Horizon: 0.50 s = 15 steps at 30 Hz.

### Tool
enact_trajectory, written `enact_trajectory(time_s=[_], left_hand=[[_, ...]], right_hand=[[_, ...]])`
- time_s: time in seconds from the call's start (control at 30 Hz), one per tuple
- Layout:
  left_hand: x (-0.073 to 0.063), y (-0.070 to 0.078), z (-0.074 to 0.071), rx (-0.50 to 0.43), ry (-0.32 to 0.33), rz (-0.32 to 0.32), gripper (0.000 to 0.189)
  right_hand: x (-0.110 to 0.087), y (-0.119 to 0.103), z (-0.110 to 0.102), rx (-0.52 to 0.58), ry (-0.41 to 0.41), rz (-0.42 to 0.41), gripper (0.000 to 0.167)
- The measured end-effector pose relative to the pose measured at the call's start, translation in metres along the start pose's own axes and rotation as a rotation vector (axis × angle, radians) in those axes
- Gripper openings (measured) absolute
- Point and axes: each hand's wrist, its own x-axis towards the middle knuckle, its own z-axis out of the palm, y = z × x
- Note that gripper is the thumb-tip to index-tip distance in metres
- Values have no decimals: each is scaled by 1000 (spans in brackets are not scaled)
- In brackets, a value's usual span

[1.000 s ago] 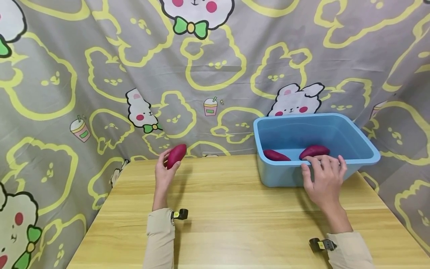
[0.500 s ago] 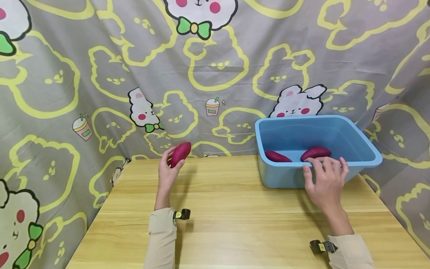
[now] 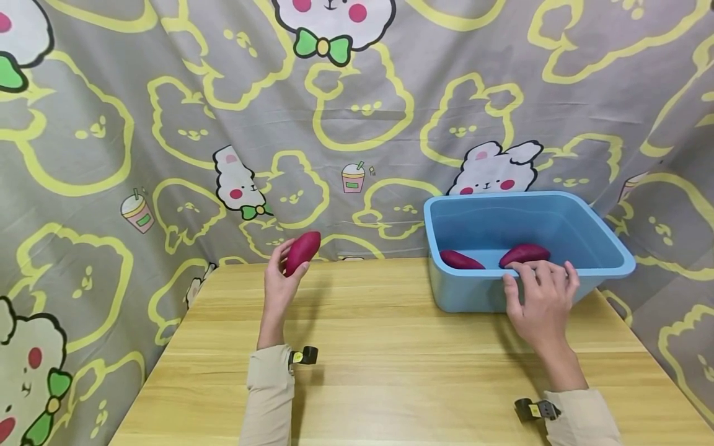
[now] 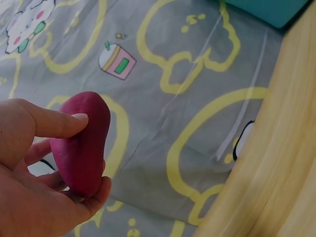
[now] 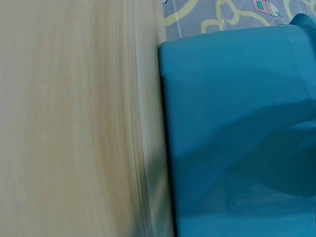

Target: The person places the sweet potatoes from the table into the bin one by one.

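Note:
My left hand [image 3: 281, 284] grips a purple-red sweet potato [image 3: 303, 253] above the far left of the table, with its top end tilted right. In the left wrist view, the thumb lies across the front of the sweet potato [image 4: 84, 148] and the fingers go behind and under it. My right hand [image 3: 540, 300] holds the near rim of a blue plastic bin [image 3: 468, 291], fingers bent over the edge and thumb outside. Inside the bin lie two more sweet potatoes, one at the left [image 3: 460, 260] and one just behind the right fingers [image 3: 524, 253].
The wooden table [image 3: 390, 371] ends at a grey curtain [image 3: 379, 130] printed with yellow outlines and white rabbits. The bin stands at the table's far right, close to the curtain. Wrist cameras sit at the left cuff [image 3: 304, 355] and right cuff [image 3: 535, 409].
My left hand has lifted the sweet potato slightly and shifted it a little to the right. The right hand keeps its place on the bin's rim.

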Motion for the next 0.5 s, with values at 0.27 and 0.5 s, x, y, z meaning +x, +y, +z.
enact_trajectory(time_s=[0.27,0.5], left_hand=[[-4,8,2,-15,-8,12,58],[-7,20,5,5,-30,1,58]], right_hand=[[0,0,0,2,-2,-3,56],[0,-1,-1,2,-1,0,56]])
